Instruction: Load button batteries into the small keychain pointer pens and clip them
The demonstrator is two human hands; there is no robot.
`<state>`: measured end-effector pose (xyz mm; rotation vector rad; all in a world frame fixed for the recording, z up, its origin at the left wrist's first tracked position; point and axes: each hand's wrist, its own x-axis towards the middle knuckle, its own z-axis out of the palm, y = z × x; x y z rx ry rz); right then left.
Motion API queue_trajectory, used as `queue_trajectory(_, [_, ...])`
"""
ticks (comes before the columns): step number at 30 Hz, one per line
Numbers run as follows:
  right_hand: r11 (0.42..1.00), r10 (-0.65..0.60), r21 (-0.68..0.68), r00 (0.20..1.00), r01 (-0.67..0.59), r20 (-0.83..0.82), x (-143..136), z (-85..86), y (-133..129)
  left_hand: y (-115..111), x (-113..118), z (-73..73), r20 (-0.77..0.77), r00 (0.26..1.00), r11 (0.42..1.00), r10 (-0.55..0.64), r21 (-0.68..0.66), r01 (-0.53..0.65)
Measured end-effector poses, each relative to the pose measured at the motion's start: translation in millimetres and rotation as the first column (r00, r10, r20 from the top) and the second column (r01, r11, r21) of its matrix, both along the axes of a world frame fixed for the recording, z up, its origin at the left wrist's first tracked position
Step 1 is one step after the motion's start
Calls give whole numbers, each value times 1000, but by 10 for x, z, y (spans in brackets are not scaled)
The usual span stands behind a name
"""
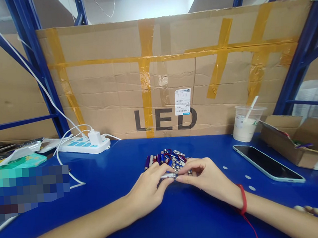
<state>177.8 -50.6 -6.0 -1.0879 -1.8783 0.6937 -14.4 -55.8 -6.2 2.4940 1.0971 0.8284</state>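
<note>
A short silver metal tube lies sideways between my two hands, just above the blue tabletop. My left hand is closed, pinching its left part between thumb and fingers. The thumb and forefinger of my right hand are pinched at its right end; whether they also hold a small separate piece there is hidden. Right behind my fingers lies a row of coloured metal tubes in purple, silver, red and blue. Small round silver caps and metal clips are heaped beside them, partly covered by my hands.
On the right are a phone, a plastic cup with a straw and an open cardboard box. A power strip with white cables stands at the left. A cardboard sheet walls off the back.
</note>
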Motion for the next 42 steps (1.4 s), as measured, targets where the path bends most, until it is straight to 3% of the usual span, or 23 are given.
queue_trajectory(18, [995,34,-95,999,-32,11,-20,31,-49,23,-16,-30,-32,996,996,-77,46,79])
queue_trajectory(33, [997,-20,-75,998,16,-59,-22,16,-25,23,-11,-43,53,998,999,-16,-32,17])
queue_trajectory(42, [1000,-19,-14,998,18,-55,-11,24,-22,1,2,10,20,1000,999,-14,-41,15])
